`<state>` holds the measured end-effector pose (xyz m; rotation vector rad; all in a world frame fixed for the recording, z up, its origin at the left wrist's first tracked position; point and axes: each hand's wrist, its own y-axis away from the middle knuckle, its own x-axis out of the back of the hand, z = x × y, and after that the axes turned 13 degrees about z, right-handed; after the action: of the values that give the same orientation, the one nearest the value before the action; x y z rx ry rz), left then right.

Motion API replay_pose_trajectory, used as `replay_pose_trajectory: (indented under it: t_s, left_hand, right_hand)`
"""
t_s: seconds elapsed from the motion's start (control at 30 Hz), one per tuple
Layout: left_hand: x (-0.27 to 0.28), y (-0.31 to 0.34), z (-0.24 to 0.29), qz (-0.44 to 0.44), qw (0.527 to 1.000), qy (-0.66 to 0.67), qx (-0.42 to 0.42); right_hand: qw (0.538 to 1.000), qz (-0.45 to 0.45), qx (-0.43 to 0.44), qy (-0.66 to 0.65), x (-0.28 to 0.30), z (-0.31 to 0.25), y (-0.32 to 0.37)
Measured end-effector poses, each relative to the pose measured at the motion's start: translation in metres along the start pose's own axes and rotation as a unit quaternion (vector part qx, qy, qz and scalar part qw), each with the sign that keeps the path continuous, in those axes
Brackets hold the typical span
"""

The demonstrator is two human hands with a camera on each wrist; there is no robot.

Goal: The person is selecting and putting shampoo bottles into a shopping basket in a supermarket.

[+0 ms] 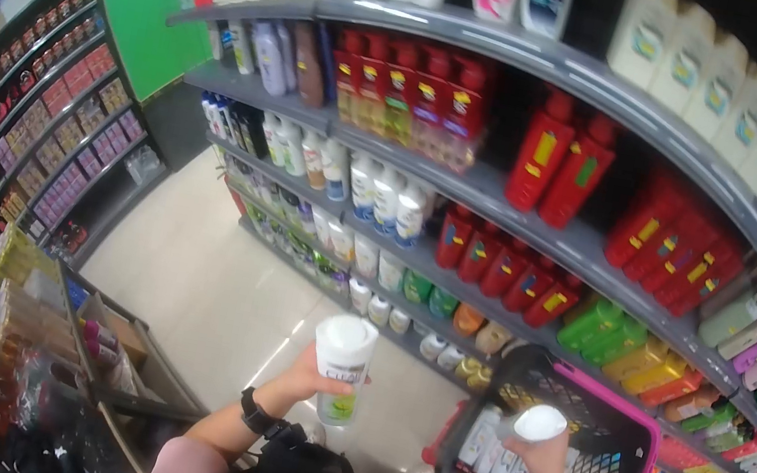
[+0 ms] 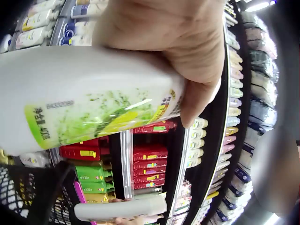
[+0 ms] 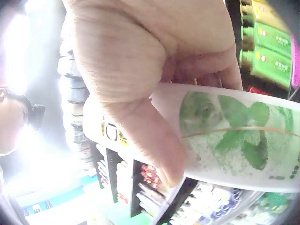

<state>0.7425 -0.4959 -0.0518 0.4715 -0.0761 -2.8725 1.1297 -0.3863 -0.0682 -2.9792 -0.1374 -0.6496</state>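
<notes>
My left hand (image 1: 321,375) grips a white shampoo bottle (image 1: 344,352) with a CLEAR label and a green-yellow print near its base. Up close in the left wrist view, the thumb lies across this bottle (image 2: 93,98). My right hand (image 1: 546,461) holds a second white bottle (image 1: 540,424) above the shopping basket. Green leaves decorate that bottle (image 3: 243,131) in the right wrist view, with the thumb pressed along its side. Inside the black basket with a pink rim (image 1: 649,456) lie several white bottles (image 1: 488,448), partly hidden by the right hand.
Ahead stands a long shelf unit (image 1: 494,39) stocked with bottles, among them red ones (image 1: 545,154) and green ones (image 1: 601,326). Another shelf (image 1: 47,107) runs along the left. Close by at lower left is a display rack (image 1: 89,358) with boxes. Pale tiles (image 1: 193,255) cover the floor.
</notes>
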Motion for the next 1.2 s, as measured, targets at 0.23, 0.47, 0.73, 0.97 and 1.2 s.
replay_pose_trajectory:
  t_s: [0.23,0.47,0.73,0.97,1.2]
  left_hand:
    - [0.189,0.041,0.047,0.035,0.985,-0.162,-0.047]
    - [0.329,0.132,0.122,0.243,0.938,-0.217,-0.121]
    - [0.405,0.173,0.125,0.417,0.877,-0.218,-0.093]
    - [0.466,0.09,0.131,0.434,0.892,-0.104,-0.073]
    - [0.528,-0.056,0.2,0.467,0.856,-0.187,-0.121]
  right_hand:
    - [0.988,-0.006,0.081,-0.13,-0.166,-0.123,0.032]
    - [0.982,-0.081,0.165,-0.052,-0.312,-0.204,0.027]
    - [0.949,-0.153,0.241,-0.133,-0.416,-0.271,0.003]
    - [0.963,-0.168,0.193,-0.088,-0.487,-0.276,-0.071]
    - [0.929,-0.172,0.299,-0.133,-0.583,-0.331,-0.186]
